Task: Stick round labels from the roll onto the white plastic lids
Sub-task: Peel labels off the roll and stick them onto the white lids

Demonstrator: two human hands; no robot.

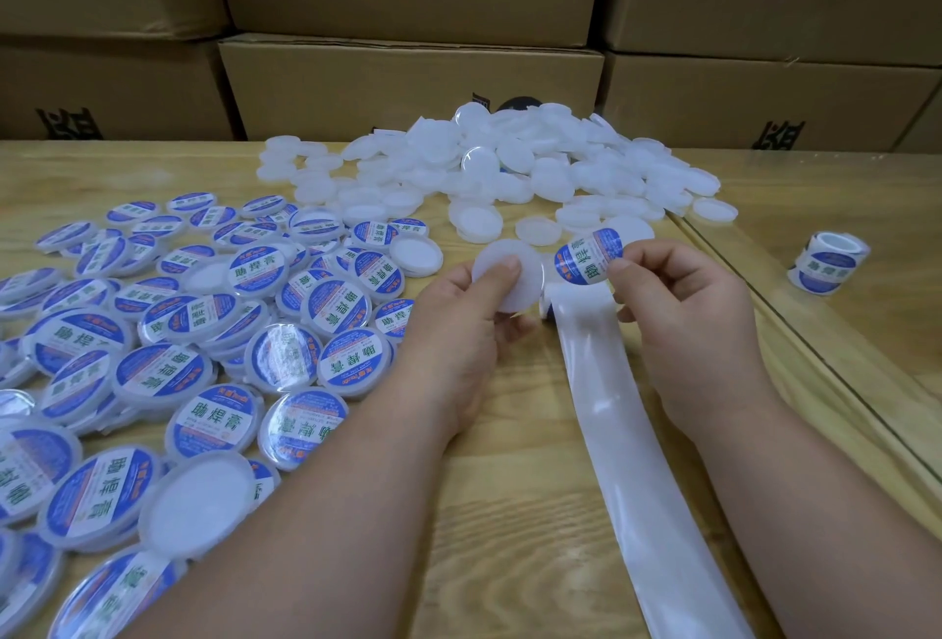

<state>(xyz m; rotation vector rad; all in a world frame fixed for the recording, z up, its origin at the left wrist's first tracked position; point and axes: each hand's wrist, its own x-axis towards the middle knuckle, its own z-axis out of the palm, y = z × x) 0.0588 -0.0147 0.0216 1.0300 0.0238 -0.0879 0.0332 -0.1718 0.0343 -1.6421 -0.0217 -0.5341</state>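
Labelled lids (153,383) lie heaped nearest on the left of the wooden table (509,511), and a bare backing strip (627,460) runs up the middle. Above them, the left hand (459,327) pinches a plain white lid (507,281) by thumb and fingers, while the right hand (683,332) pinches a round blue label (589,256) just beside it. Farther off sit a spare label roll (828,264) to the right, a pile of unlabelled lids (509,169), then stacked cardboard boxes (408,78).
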